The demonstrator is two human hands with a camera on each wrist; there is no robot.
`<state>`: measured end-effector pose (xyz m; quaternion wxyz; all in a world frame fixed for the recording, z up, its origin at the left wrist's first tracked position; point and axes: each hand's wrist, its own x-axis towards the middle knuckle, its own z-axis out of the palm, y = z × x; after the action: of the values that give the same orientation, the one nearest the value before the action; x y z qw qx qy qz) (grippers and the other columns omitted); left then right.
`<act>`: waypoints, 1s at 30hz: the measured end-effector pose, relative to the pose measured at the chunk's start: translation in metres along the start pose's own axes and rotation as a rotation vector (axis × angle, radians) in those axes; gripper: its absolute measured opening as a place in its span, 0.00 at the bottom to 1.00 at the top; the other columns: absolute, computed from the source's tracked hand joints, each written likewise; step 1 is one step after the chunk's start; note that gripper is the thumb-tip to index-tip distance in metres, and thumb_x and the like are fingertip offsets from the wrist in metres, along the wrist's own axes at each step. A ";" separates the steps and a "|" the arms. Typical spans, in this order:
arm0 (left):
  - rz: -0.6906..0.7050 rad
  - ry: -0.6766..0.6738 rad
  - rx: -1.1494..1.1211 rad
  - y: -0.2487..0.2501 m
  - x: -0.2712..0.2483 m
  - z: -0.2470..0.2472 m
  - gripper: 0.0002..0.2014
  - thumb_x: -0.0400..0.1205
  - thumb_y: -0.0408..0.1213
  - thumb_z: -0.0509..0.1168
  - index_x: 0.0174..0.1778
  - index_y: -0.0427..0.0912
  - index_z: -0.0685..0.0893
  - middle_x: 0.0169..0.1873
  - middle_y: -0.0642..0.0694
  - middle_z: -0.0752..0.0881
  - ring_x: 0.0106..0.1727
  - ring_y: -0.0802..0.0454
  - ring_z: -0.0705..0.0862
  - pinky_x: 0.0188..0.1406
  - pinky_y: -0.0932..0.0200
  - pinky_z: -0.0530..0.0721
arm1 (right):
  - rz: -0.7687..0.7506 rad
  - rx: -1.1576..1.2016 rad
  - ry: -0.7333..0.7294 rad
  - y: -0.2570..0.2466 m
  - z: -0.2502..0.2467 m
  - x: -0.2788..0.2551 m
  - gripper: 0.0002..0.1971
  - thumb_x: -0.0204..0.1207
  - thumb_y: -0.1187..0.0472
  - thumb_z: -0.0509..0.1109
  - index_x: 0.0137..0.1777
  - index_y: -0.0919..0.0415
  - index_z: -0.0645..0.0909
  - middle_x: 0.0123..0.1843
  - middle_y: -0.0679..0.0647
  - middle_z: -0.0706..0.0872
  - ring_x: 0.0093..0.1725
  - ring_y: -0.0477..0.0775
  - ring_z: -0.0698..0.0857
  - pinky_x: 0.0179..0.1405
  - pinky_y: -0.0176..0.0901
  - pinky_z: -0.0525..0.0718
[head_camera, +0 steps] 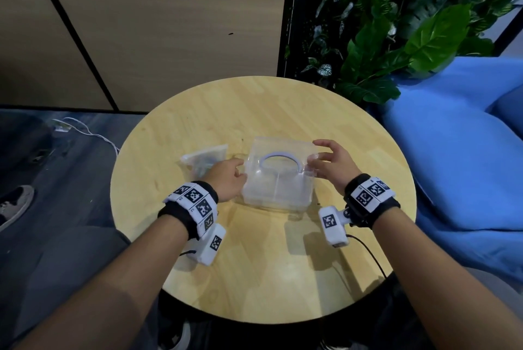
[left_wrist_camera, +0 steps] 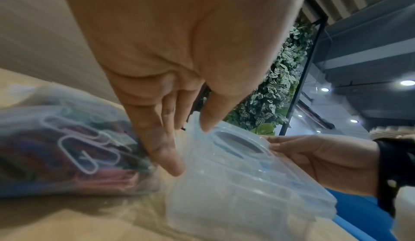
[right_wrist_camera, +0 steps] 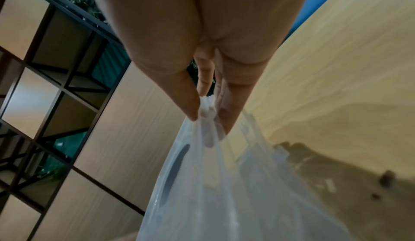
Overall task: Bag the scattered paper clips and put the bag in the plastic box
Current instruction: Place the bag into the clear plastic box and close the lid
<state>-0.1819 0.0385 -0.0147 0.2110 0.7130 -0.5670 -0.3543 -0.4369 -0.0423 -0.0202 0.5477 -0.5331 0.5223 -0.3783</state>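
A clear plastic box (head_camera: 278,188) with a white handle on its lid stands at the middle of the round wooden table (head_camera: 254,264). My left hand (head_camera: 242,172) holds the box's left edge, thumb on the lid and fingers (left_wrist_camera: 172,163) against the side. My right hand (head_camera: 311,162) pinches the latch tab on the box's right side between thumb and fingers (right_wrist_camera: 191,109). A clear bag (head_camera: 205,158) of coloured paper clips (left_wrist_camera: 67,147) lies on the table just left of my left hand. The lid looks down on the box (left_wrist_camera: 247,182).
A blue sofa (head_camera: 458,168) stands right of the table and leafy plants (head_camera: 396,38) stand behind it. A wood-panelled wall (head_camera: 141,24) is at the back. A white cable (head_camera: 90,131) lies on the grey floor at the left.
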 end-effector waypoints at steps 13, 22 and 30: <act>-0.032 0.096 0.038 0.005 0.032 0.013 0.26 0.79 0.39 0.76 0.74 0.41 0.81 0.61 0.42 0.88 0.60 0.45 0.87 0.70 0.51 0.83 | 0.229 -0.771 0.029 0.012 0.006 0.013 0.26 0.83 0.56 0.66 0.80 0.58 0.68 0.65 0.62 0.86 0.48 0.61 0.91 0.53 0.54 0.90; -0.200 0.147 -0.172 0.014 0.022 0.011 0.31 0.73 0.33 0.82 0.72 0.39 0.79 0.57 0.39 0.89 0.55 0.39 0.90 0.56 0.42 0.91 | 0.319 -0.331 0.312 0.025 0.002 -0.010 0.17 0.68 0.57 0.83 0.56 0.60 0.88 0.41 0.58 0.92 0.35 0.53 0.92 0.40 0.43 0.91; -0.195 0.223 -0.060 0.022 -0.006 0.020 0.13 0.79 0.34 0.76 0.59 0.35 0.91 0.59 0.33 0.89 0.62 0.37 0.87 0.60 0.52 0.84 | 0.353 -0.319 0.378 0.006 0.019 -0.040 0.11 0.68 0.54 0.82 0.46 0.60 0.92 0.41 0.60 0.93 0.38 0.60 0.92 0.45 0.53 0.92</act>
<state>-0.2118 0.0407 -0.0113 0.2587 0.7930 -0.4572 -0.3084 -0.4258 0.0015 -0.0212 0.4071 -0.4336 0.7524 -0.2830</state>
